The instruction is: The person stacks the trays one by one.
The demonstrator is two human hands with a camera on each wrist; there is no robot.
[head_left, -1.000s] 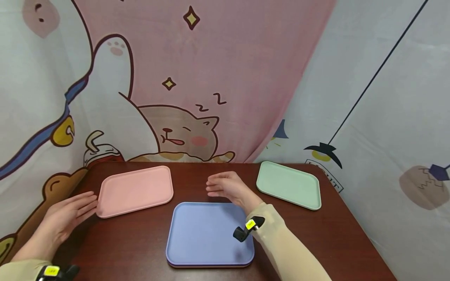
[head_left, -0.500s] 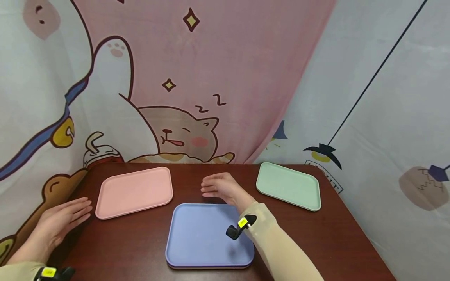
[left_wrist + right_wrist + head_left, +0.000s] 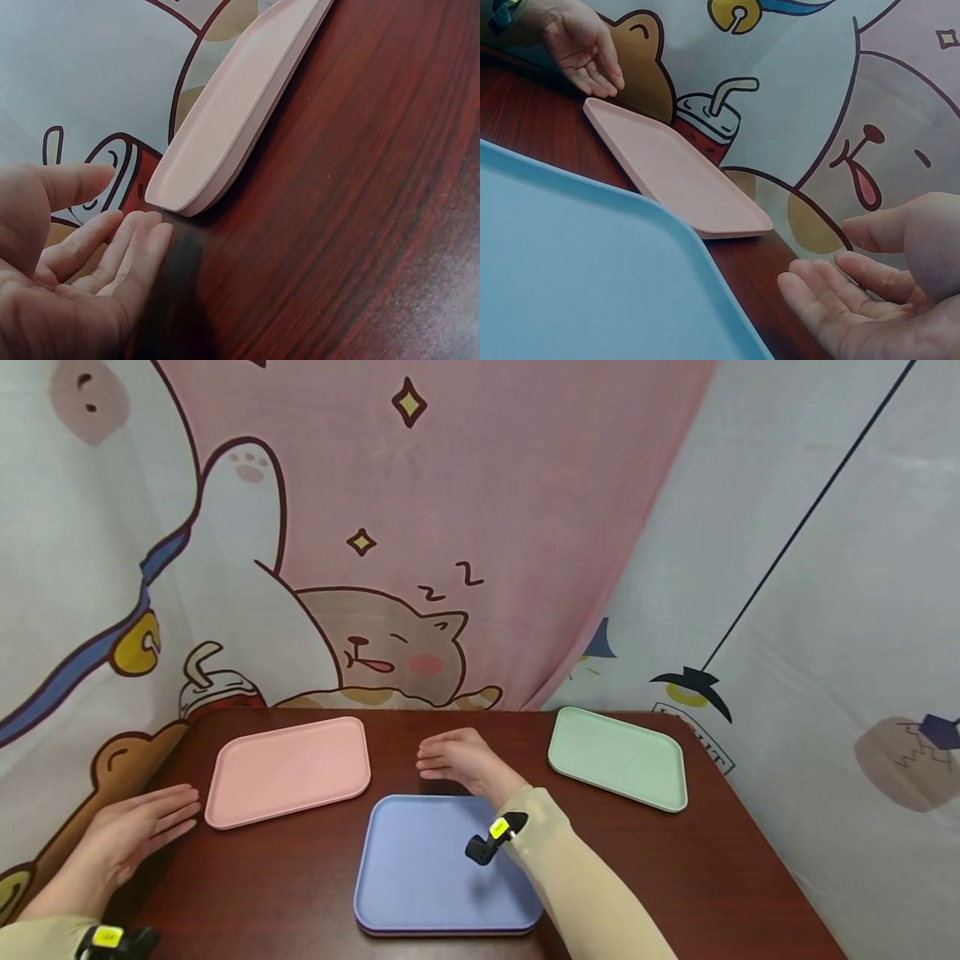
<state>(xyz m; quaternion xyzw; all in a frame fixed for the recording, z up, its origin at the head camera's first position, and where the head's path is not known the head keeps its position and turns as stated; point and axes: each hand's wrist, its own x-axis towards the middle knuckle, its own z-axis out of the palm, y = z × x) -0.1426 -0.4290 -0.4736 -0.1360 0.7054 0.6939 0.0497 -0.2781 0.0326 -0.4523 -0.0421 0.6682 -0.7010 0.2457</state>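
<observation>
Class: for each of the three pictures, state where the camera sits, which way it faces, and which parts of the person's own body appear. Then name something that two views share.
Head: worn high, facing forward and down at the table; shows both forearms, left hand and right hand.
Left wrist: low by the left hand, facing along the pink tray; shows open fingers.
Right wrist: low by the right hand, facing left over the blue tray; shows both hands.
Shared: the pink tray shows in all views.
</observation>
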